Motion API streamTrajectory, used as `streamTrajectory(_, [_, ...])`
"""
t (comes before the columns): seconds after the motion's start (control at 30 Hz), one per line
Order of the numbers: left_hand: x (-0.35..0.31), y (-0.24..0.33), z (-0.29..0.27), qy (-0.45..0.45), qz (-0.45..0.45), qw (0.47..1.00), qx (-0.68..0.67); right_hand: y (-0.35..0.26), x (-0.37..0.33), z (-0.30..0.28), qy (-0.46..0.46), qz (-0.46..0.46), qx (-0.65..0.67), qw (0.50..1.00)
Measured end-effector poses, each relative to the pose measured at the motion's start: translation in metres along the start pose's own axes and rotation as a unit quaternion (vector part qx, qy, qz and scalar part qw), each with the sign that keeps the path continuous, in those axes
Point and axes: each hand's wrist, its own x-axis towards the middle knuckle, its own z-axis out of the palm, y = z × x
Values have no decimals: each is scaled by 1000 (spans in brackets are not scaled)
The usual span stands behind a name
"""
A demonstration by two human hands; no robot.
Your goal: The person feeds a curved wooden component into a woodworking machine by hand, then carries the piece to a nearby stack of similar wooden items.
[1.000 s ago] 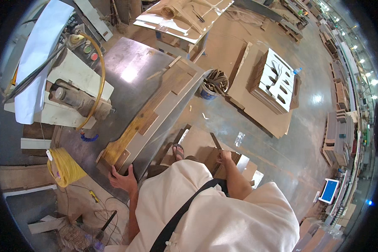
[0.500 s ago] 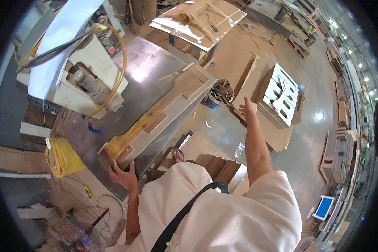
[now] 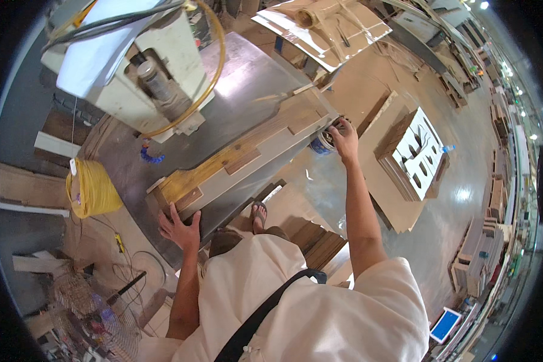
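A long wooden jig (image 3: 241,158) with a curved inner edge and small blocks on top lies diagonally across the grey metal machine table (image 3: 123,151). My left hand (image 3: 182,233) is at its near left end, thumb and fingers spread against the end. My right hand (image 3: 345,142) is at the far right end of the jig, above a bucket (image 3: 323,145) of offcuts. Its fingers are bent and apart, and I see nothing held in them; whether they touch the jig is unclear.
The pale machine head (image 3: 184,66) with its yellow hose overhangs the table's left side. A stack of cut white-topped panels (image 3: 413,154) lies on boards at the right. Brown boards (image 3: 314,241) are stacked by my foot. A yellow bag (image 3: 93,188) and a caged fan (image 3: 93,314) stand left.
My right hand has moved left and inward, from beside the panel stack to the jig's far end. The left hand stays at the near end. My view has shifted slightly.
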Motion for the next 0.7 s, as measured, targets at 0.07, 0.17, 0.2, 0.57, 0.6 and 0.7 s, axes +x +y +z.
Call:
streamTrajectory(0.07, [0,1,1,-2,-5,1000,9,-20,7,12,-42,-41,-71,996])
streamTrajectory(0.17, [3,5,-6,-17,-7,1000,2,-48,16,33,-101,-61,-164,979])
streamTrajectory(0.2, [3,5,-8,-20,-10,1000,-1,-53,21,39,-108,-70,-155,979])
streamTrajectory(0.57, [18,-25,-32,-59,-38,994,-83,-56,10,60,-147,-158,-157,964])
streamTrajectory(0.6, [20,-37,-39,-69,-56,992,-89,-67,-9,64,-150,-153,-162,963])
streamTrajectory(0.7, [22,-86,-57,-99,-98,987,-83,-101,-68,76,-171,-150,-163,960])
